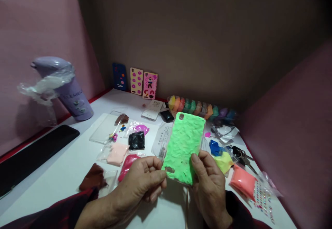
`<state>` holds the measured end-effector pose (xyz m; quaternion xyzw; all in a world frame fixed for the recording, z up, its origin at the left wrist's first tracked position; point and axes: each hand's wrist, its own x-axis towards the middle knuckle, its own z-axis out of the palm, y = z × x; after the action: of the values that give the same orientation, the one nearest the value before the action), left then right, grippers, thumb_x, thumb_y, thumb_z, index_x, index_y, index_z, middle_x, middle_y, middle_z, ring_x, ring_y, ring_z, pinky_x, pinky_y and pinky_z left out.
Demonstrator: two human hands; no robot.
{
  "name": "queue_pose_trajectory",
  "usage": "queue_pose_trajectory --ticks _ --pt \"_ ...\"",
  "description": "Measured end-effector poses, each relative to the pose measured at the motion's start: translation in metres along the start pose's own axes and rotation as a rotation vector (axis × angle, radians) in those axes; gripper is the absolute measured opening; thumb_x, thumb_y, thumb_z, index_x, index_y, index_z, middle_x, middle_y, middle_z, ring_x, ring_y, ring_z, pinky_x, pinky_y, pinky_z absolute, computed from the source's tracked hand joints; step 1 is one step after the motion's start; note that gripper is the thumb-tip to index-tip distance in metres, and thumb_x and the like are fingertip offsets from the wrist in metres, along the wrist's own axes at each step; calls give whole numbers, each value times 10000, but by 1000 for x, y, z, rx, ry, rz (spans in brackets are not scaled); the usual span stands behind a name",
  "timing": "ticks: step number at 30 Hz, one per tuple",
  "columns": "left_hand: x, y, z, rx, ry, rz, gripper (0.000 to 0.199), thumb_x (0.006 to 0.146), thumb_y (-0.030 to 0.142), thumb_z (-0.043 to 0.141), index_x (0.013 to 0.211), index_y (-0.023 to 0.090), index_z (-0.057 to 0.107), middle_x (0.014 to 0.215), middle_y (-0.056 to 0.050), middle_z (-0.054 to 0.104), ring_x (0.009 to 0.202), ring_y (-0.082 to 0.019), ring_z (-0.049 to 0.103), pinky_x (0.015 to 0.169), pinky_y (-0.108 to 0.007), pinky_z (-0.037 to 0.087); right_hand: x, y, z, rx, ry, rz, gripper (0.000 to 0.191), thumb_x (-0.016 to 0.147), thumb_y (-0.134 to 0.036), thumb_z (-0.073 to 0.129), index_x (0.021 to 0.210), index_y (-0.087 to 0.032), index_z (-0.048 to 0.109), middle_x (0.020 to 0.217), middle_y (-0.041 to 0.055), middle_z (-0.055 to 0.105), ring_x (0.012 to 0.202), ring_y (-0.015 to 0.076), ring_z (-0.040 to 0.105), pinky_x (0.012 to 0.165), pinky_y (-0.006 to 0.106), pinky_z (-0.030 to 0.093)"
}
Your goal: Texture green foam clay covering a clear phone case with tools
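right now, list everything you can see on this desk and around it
phone case: 1, clear, covered in green clay, held up over desk centre
decorated cases: 3, blue, yellow, pink, leaning on back wall
clay packets in a row: several, mixed colours, back right
loose clay bags: several, pink, black, red, brown, left of centre
blue and yellow clay: 2 lumps, right of case
orange clay bag: 1, right edge
keys: 1 bunch, right
purple bottle: 1, plastic-wrapped, back left
black pad: 1, left edge
left hand: pinches case's bottom corner
right hand: grips case's lower right edge
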<state>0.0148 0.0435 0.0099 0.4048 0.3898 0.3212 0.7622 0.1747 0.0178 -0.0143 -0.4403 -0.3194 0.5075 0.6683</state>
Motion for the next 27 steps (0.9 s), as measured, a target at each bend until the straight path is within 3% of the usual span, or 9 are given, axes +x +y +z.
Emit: queue_pose_trajectory --ticks 10,17,27 --pt "0 0 -1 -16 -38 0 139 733 225 623 715 130 524 577 -8 591 354 -28 388 352 -170 223 0 -1 2 49 -21 0 104 846 -309 630 865 -219 583 687 -40 534 567 66 478 486 144 390" --pt "-3 2 2 -43 -54 -29 187 721 270 656 751 133 533 596 -6 587 363 -31 390 359 -175 233 0 -2 5 90 -25 32 110 838 -307 639 851 -214 582 671 -45 551 514 47 480 453 130 388" --pt "-4 -3 2 -5 -101 -46 202 778 308 619 809 119 554 612 -8 564 374 -30 377 363 -178 224 -3 0 5 -8 -66 -49 115 855 -321 614 874 -212 584 691 -33 565 550 68 519 487 156 443"
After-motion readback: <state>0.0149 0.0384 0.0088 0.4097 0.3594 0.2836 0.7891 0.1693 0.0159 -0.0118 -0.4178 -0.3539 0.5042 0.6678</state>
